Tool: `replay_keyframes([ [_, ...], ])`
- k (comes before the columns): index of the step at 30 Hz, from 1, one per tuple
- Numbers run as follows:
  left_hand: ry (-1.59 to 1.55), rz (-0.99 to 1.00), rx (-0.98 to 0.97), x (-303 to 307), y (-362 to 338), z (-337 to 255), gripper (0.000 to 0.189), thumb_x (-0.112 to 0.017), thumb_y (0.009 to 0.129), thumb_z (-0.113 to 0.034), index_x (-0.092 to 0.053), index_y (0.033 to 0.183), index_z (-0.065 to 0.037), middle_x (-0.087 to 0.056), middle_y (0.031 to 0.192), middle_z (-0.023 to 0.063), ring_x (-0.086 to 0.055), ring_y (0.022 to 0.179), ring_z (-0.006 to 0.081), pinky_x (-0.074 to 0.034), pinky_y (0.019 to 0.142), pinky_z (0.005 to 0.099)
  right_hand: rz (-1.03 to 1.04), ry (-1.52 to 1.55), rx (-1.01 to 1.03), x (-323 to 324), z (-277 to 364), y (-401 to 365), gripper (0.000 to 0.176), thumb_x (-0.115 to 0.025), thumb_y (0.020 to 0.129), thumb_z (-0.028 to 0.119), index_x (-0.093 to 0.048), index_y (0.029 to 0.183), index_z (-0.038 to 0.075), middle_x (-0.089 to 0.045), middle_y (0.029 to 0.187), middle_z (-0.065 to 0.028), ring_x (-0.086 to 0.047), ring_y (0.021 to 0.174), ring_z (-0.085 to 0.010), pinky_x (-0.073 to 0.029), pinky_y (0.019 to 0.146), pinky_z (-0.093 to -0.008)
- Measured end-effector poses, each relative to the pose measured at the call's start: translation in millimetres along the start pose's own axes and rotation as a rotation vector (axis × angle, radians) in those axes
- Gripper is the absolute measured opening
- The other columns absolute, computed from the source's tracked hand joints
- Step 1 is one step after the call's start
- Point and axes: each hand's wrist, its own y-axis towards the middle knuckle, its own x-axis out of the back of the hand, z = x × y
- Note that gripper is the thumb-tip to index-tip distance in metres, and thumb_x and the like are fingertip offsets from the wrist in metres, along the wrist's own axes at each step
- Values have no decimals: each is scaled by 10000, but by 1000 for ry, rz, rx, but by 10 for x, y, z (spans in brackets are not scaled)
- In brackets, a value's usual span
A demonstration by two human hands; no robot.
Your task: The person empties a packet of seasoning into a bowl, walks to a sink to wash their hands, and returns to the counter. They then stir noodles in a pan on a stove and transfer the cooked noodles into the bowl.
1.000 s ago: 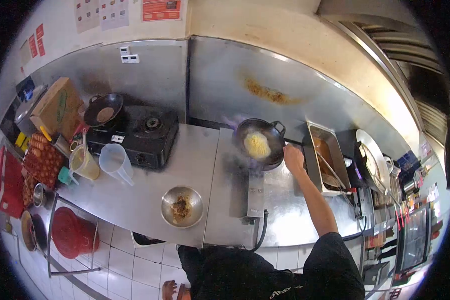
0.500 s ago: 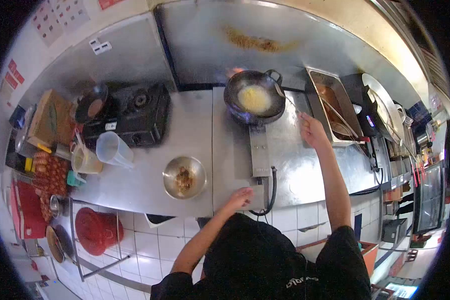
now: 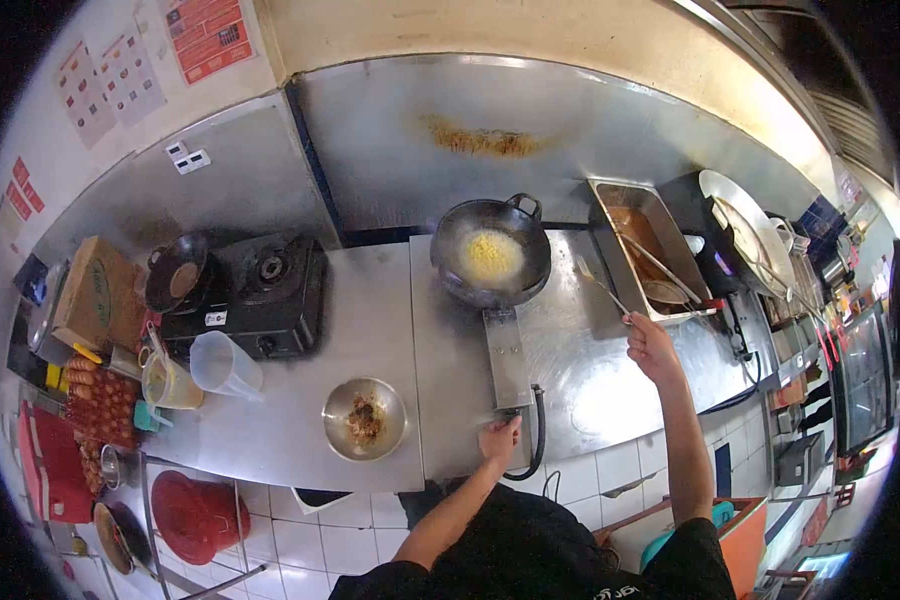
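Observation:
My left hand (image 3: 500,440) is at the front end of the wok burner (image 3: 507,365), its fingers closed round the control knob, which they mostly cover. In my right hand (image 3: 651,348) is the handle end of a metal spatula (image 3: 606,288); its head is raised over the counter, right of the wok. The black wok (image 3: 448,274) sits on the burner and holds yellow, crumbly food (image 3: 493,254) in pale liquid. To the left of my left hand stands a steel bowl (image 3: 394,440) with brown and dark seasoning in it.
A steel pan of brown sauce (image 3: 625,215) with long-handled tools stands right of the wok. Farther left are a black gas stove (image 3: 275,325), a clear plastic jug (image 3: 225,368) and egg trays (image 3: 100,400). A red bucket (image 3: 195,520) is below the counter.
My left hand has moved forward onto the burner knob. The spatula has come away from the wok to the right. Flames around the wok no longer show. The camera view has tilted up.

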Motion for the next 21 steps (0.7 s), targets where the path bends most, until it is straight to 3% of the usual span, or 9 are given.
replay_keyframes([
  [1, -10, 4, -2, -26, 24, 42, 244, -762, 779, -222, -581, 759, -59, -632, 695, 33, -575, 554, 116, -451, 492, 229, 10, 11, -5, 5, 3, -1, 187, -494, 969, 205, -569, 948, 36, -279, 552, 89, -269, 433, -16, -228, 376, -181],
  [3, 423, -216, -551, -46, 39, 187, 282, -768, 762, -239, -558, 763, -51, -636, 654, 67, -602, 530, 179, -478, 510, 316, 13, -6, -17, 8, -8, 0, 185, -489, 971, 202, -568, 950, 36, -276, 552, 91, -265, 432, -15, -228, 374, -180],
  [6, 583, -278, -744, -63, -60, 123, 229, -715, 793, -213, -552, 824, -55, -637, 687, 106, -630, 588, 264, -488, 542, 400, -19, -39, -32, -109, -5, 26, 198, -483, 980, 223, -567, 925, 53, -228, 545, 95, -227, 430, -20, -212, 387, -192],
  [9, 913, -193, -835, 13, -69, 80, 179, -637, 836, -191, -495, 874, -89, -621, 731, 115, -628, 660, 325, -484, 550, 459, 66, -33, -62, -239, -7, 58, 201, -477, 978, 201, -570, 964, 24, -274, 556, 100, -252, 433, -9, -215, 369, -174],
  [12, 891, -159, -896, 60, -37, 57, 173, -603, 854, -198, -469, 875, -91, -627, 805, 117, -627, 671, 329, -483, 549, 461, 19, -190, -32, -442, -36, 153, 210, -485, 974, 197, -575, 989, 9, -270, 558, 101, -243, 440, 3, -204, 375, -162],
  [17, 808, -9, -939, 409, -477, -371, 356, -665, 827, -242, -509, 1105, -83, -618, 894, 87, -627, 655, 280, -503, 568, 392, -72, -631, 201, -663, -150, 819, 211, -532, 916, 205, -642, 891, 27, -365, 560, 75, -317, 440, -59, -284, 411, -230],
  [19, 642, -17, -739, 695, -707, -550, 448, -691, 815, -258, -511, 1177, -62, -615, 928, 68, -625, 647, 223, -503, 591, 349, -98, -996, 518, -779, -127, 1131, 243, -554, 857, 208, -687, 830, 6, -534, 571, -2, -482, 474, -161, -393, 477, -314],
  [20, 589, -47, -784, 922, -668, -475, 403, -689, 820, -251, -537, 1133, -48, -621, 896, 71, -617, 642, 203, -499, 597, 338, -96, -972, 525, -857, -100, 1261, 243, -554, 857, 208, -687, 830, 6, -534, 571, -2, -482, 474, -161, -393, 477, -314],
  [21, 537, -75, -828, 1196, -652, -375, 361, -688, 825, -243, -563, 1090, -34, -626, 864, 74, -608, 637, 183, -494, 602, 327, -106, -1112, 541, -933, -79, 1379, 240, -558, 831, 203, -690, 790, 7, -579, 627, -108, -561, 583, -238, -429, 550, -357],
])
